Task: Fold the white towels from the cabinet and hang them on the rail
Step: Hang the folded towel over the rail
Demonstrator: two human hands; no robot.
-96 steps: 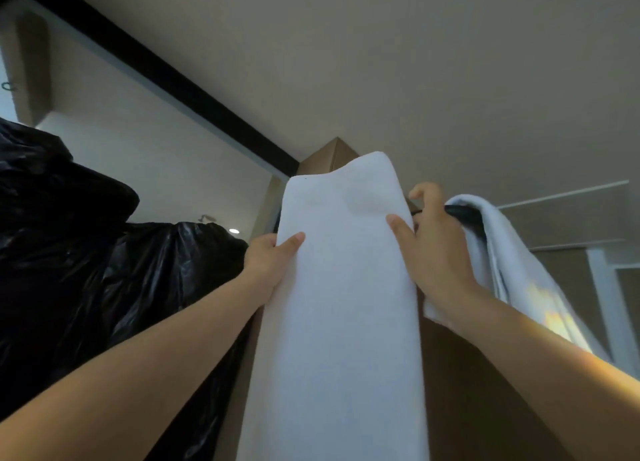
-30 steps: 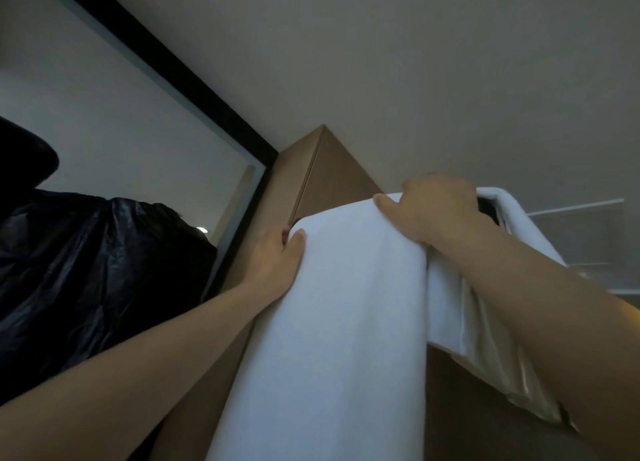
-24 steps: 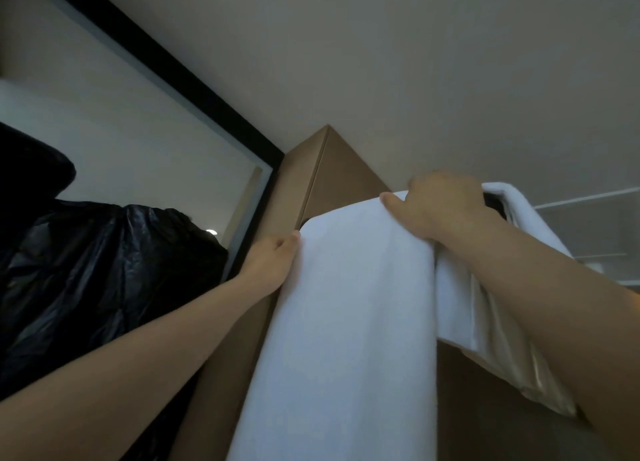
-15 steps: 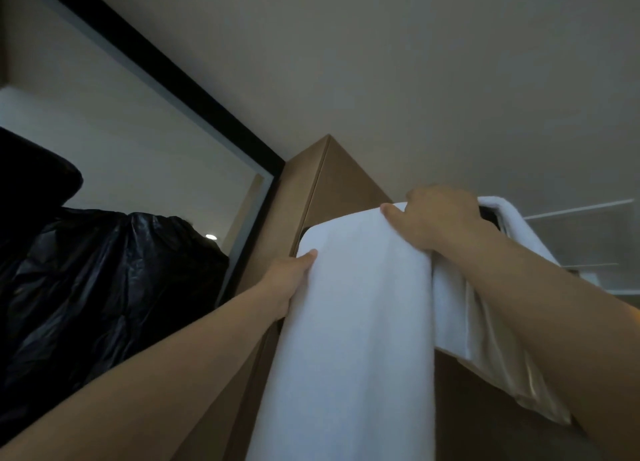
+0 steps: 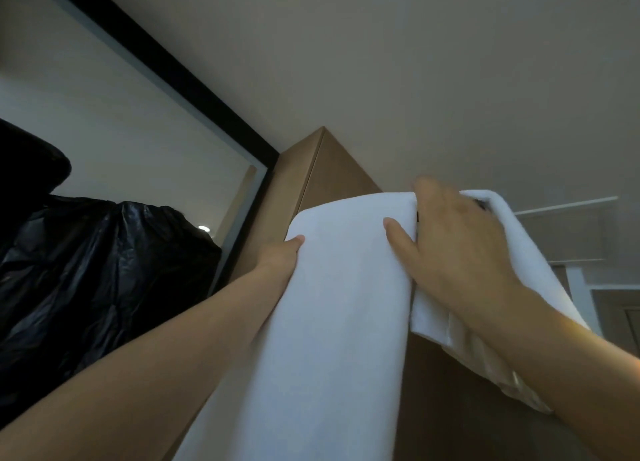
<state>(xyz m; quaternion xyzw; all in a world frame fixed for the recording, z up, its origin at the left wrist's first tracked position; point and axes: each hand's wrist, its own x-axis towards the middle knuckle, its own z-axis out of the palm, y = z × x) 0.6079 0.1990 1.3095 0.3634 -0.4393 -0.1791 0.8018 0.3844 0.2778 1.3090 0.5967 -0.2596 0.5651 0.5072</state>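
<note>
Looking up from my feed here, so everything's at a steep angle. Far left is a big crinkly black plastic bag [image 5: 86,280], bulging right up against a black-framed glass panel [image 5: 173,65], so there's basically no room to swing out on that side. Next to the frame is a brown wooden cabinet [image 5: 332,169] whose top corner runs up to the ceiling [image 5: 415,62].

The left hand [image 5: 280,258] is pinching the left edge of the front towel [image 5: 332,322], thumb lying on the face of it, other fingers hidden behind the cloth. That towel is plain white, folded into a long narrow strip with a smooth face and clean straight side edges. It's draped over the top and hangs down in front of the cabinet, running out of the bottom of my view.

The right hand [image 5: 453,249] is a bit motion-blurred, but it's gripping the towel's top right corner, thumb on the front and fingers curled over the fold. A dark bit of the rail [image 5: 479,204] peeks out just past the knuckles; most of it is covered.

Count: two white towels, two hands, one bag. The second towel [image 5: 512,238] hangs just right of the first, touching it, more rumpled, its lower end catching warm light. Right of that there's open space out to a pale wall.
</note>
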